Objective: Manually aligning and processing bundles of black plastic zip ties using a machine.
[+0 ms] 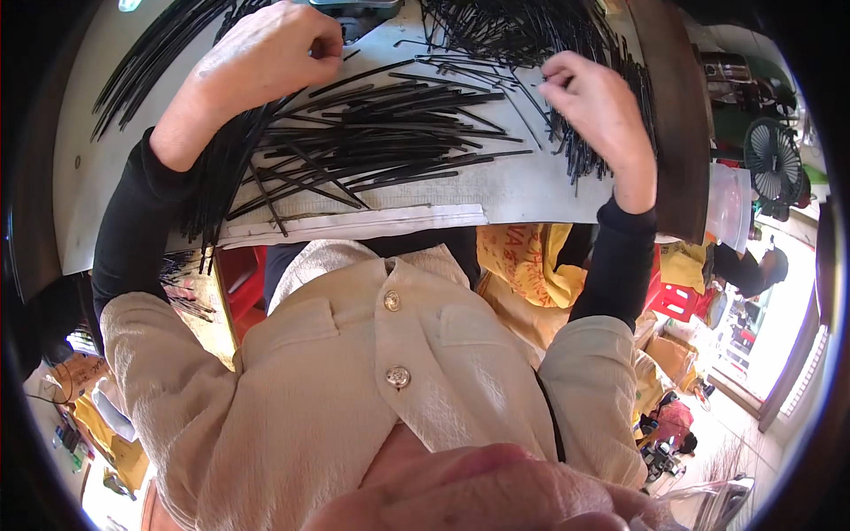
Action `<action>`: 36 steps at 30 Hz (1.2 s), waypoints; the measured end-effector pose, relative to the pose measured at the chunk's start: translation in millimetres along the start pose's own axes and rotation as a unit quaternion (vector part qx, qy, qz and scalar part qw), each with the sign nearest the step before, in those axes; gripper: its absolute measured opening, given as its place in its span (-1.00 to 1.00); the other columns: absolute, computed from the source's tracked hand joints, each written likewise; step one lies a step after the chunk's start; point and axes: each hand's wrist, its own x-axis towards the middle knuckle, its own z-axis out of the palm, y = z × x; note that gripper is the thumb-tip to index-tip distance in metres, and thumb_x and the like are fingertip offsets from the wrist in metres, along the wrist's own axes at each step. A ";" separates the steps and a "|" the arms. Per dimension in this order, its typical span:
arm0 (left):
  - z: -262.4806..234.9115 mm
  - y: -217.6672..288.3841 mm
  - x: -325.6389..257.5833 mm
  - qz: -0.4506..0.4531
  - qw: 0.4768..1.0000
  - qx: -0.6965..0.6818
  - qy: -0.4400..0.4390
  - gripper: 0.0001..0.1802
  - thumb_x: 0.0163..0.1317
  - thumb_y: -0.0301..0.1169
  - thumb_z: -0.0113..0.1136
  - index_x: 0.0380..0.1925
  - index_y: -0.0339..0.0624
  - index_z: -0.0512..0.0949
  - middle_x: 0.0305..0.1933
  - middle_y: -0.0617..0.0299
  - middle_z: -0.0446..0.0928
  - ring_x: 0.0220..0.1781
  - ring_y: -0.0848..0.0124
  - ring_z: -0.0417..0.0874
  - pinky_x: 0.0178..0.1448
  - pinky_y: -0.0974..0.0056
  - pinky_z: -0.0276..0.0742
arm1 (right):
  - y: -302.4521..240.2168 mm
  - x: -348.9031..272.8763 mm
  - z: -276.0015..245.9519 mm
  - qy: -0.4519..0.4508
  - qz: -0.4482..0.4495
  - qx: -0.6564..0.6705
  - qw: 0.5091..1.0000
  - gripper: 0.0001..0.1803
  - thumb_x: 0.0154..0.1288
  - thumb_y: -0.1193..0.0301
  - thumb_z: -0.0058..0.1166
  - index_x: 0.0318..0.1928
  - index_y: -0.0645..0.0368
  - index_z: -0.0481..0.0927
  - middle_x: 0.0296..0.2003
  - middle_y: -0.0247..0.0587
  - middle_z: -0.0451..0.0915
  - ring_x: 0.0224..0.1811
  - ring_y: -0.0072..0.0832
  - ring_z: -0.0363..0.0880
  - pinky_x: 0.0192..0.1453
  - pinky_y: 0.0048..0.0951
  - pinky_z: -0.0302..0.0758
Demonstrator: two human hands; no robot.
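Note:
My left hand is over the far left of the table, thumb and fingers curled together beside a small grey-blue device at the top edge. Whatever lies in that grip is too small to tell. Over the right side, my right hand pinches thumb and forefinger above thin black wires with hooked ends; what it holds, if anything, is unclear. Between the hands lies a loose pile of slim black tubes. Another bundle of long black tubes runs beneath my left wrist and over the near edge.
More long black rods fan out at the far left. A white strip lines the near edge of the pale tabletop. Yellow sacks and a red stool are below. A fan and other people are at right.

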 end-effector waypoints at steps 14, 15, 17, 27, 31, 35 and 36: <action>9.3 -16.1 3.1 -0.007 0.990 -0.136 -0.040 -0.64 0.10 -0.51 0.11 -0.05 -0.30 0.55 -0.39 0.13 0.61 -0.36 0.46 0.60 -0.13 0.38 0.55 | -22.6 18.8 33.1 0.073 -0.087 -0.041 0.993 -0.75 0.03 0.50 0.02 -0.21 0.20 0.56 -0.40 -0.06 0.62 -0.29 -0.11 0.60 -0.18 -0.20 0.51; 10.5 -18.9 3.3 -0.003 0.989 -0.140 -0.035 -0.64 0.10 -0.51 0.11 -0.06 -0.30 0.55 -0.38 0.14 0.60 -0.36 0.46 0.60 -0.13 0.38 0.55 | -23.5 19.5 32.9 0.074 -0.081 -0.030 0.993 -0.75 0.04 0.50 0.03 -0.21 0.20 0.56 -0.40 -0.07 0.62 -0.29 -0.11 0.60 -0.17 -0.21 0.52; 15.6 -25.7 2.2 0.002 0.988 -0.151 -0.025 -0.65 0.10 -0.51 0.10 -0.06 -0.31 0.55 -0.38 0.15 0.60 -0.36 0.47 0.60 -0.14 0.38 0.56 | -24.6 21.4 31.0 0.088 -0.074 0.000 0.993 -0.77 0.06 0.48 0.04 -0.21 0.19 0.57 -0.36 -0.11 0.62 -0.28 -0.14 0.60 -0.17 -0.23 0.52; 10.7 -21.8 4.4 -0.034 0.975 -0.216 -0.038 -0.70 0.18 -0.40 0.13 -0.10 -0.29 0.54 -0.36 0.21 0.59 -0.48 0.55 0.55 -0.42 0.48 0.49 | -38.9 34.3 42.0 0.094 -0.233 -0.048 0.967 -0.87 0.18 0.40 0.07 -0.32 0.19 0.55 -0.37 -0.18 0.54 -0.35 -0.13 0.57 -0.28 -0.23 0.50; -10.5 -8.7 9.5 -0.089 0.950 -0.286 -0.089 -0.72 0.26 -0.37 0.09 -0.15 -0.38 0.53 -0.50 0.24 0.56 -0.54 0.55 0.56 -0.48 0.47 0.43 | -39.2 36.4 45.8 0.089 -0.216 -0.044 0.971 -0.88 0.21 0.41 0.05 -0.32 0.20 0.52 -0.38 -0.14 0.56 -0.35 -0.13 0.58 -0.30 -0.21 0.50; -14.3 -11.6 8.7 -0.108 0.899 -0.414 -0.094 -0.68 0.28 -0.38 0.08 -0.09 -0.45 0.47 -0.48 0.23 0.56 -0.55 0.54 0.56 -0.51 0.48 0.39 | -45.5 36.5 43.5 0.113 -0.198 0.018 0.974 -0.88 0.22 0.42 0.04 -0.29 0.20 0.52 -0.39 -0.11 0.59 -0.34 -0.14 0.59 -0.29 -0.24 0.51; -15.0 -10.9 6.7 -0.099 0.887 -0.443 -0.083 -0.69 0.28 -0.36 0.10 -0.11 -0.40 0.48 -0.44 0.21 0.57 -0.57 0.54 0.56 -0.53 0.51 0.41 | -47.4 36.7 43.8 0.116 -0.196 0.037 0.973 -0.88 0.22 0.42 0.04 -0.27 0.20 0.52 -0.39 -0.11 0.60 -0.33 -0.14 0.59 -0.29 -0.24 0.51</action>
